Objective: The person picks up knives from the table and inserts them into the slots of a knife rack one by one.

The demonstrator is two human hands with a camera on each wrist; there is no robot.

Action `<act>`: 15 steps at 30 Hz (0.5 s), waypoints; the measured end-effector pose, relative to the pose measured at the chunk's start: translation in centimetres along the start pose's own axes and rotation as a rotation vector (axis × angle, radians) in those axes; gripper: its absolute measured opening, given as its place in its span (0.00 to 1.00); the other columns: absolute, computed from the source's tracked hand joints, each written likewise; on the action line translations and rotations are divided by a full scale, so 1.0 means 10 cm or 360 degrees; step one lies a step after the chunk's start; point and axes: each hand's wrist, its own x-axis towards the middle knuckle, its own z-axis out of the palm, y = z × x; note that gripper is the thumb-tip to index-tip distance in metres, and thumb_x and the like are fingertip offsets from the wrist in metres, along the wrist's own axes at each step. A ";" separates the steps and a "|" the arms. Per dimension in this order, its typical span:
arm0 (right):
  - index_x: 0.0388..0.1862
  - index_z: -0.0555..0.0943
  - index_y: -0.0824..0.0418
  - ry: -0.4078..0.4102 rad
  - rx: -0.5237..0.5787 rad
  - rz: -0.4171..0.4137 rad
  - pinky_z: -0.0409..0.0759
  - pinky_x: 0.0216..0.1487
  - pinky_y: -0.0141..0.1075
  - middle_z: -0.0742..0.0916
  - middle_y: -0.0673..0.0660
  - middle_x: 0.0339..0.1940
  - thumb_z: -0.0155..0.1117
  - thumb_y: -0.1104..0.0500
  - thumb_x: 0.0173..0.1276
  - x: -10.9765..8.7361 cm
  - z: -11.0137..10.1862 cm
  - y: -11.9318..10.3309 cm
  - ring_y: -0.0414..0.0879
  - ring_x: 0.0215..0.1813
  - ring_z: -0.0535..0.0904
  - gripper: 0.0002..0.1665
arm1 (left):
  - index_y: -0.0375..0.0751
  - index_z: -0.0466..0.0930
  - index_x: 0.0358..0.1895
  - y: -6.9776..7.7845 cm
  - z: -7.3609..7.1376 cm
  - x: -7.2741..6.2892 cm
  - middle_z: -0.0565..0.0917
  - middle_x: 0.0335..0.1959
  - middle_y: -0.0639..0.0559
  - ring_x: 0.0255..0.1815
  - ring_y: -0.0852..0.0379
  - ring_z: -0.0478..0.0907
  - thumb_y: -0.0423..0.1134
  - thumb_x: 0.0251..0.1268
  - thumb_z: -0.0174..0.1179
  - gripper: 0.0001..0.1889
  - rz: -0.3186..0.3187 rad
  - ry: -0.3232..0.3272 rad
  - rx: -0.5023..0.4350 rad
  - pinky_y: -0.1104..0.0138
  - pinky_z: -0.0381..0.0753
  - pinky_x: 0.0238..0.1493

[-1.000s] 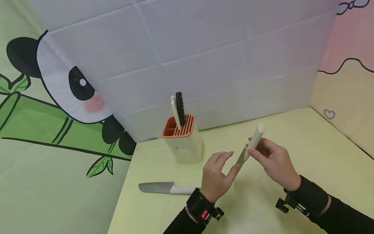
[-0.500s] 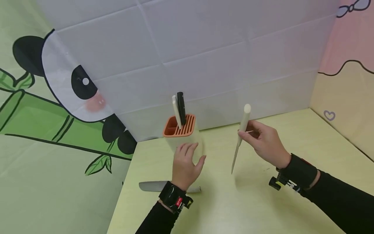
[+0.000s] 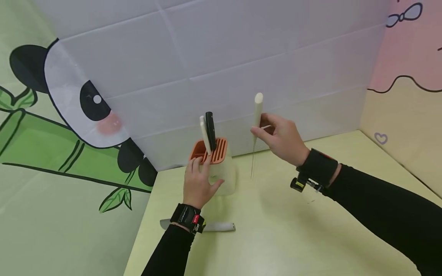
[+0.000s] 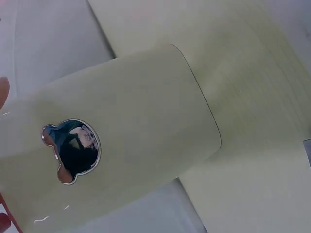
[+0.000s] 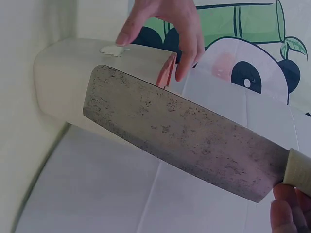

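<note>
My right hand holds a cleaver-like kitchen knife by its white handle, blade downward, right of the knife block. In the right wrist view its broad, spotted blade crosses in front of the block. My left hand is at the block's front, fingers near the orange slotted top and thumb spread; whether it touches is hard to tell. Standing in the block are a black-handled knife and a white-handled one. The left wrist view shows the block's pale wall up close.
Another white-handled knife lies on the pale table, partly hidden by my left wrist. A shiny bear-shaped badge is on the block. Behind it rises a fabric backdrop with a panda drawing.
My left hand has left the held knife's blade and moved left and up to the block. My right hand has brought the knife left and higher, its blade now pointing down.
</note>
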 end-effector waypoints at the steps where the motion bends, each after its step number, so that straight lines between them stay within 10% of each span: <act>1: 0.54 0.80 0.64 -0.0008 0.0004 -0.0016 0.79 0.41 0.38 0.86 0.55 0.39 0.64 0.56 0.71 0.06 0.02 -0.02 0.45 0.36 0.84 0.17 | 0.39 0.68 0.69 -0.01 0.02 0.00 0.71 0.57 0.34 0.61 0.36 0.66 0.62 0.42 0.75 0.51 0.0005 0.0001 0.0004 0.47 0.66 0.63; 15: 0.54 0.79 0.66 -0.0053 0.0011 -0.0055 0.80 0.44 0.38 0.86 0.56 0.41 0.64 0.55 0.71 0.62 0.29 -0.20 0.46 0.38 0.83 0.19 | 0.41 0.70 0.66 -0.06 0.22 0.04 0.71 0.59 0.33 0.61 0.37 0.66 0.69 0.35 0.74 0.53 0.0089 0.0040 -0.0106 0.46 0.64 0.64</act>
